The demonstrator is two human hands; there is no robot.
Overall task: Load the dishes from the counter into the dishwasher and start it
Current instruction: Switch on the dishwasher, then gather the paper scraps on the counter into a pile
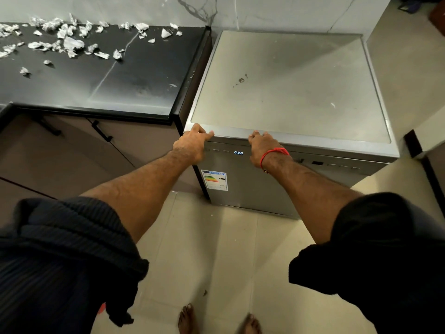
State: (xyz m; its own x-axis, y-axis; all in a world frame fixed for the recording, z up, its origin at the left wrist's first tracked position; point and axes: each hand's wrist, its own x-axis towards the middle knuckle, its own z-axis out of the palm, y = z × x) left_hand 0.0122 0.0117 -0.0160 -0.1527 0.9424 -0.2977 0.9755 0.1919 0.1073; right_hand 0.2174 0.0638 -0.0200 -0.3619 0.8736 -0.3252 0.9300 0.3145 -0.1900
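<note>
on dishwasher (pixel 277 97) panel: display (pixel 238 153) reads "030"

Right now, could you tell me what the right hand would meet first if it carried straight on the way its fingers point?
The right hand already touches the dishwasher at its front top edge; beyond, the bare top looks free to the wall.

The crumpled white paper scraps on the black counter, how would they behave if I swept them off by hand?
The crumpled white paper scraps look thin and wadded, so they are probably very light and would scatter rather than slide together. The glossy black counter looks smooth, so they would likely skid easily. Small separate bits may need several passes.
</note>
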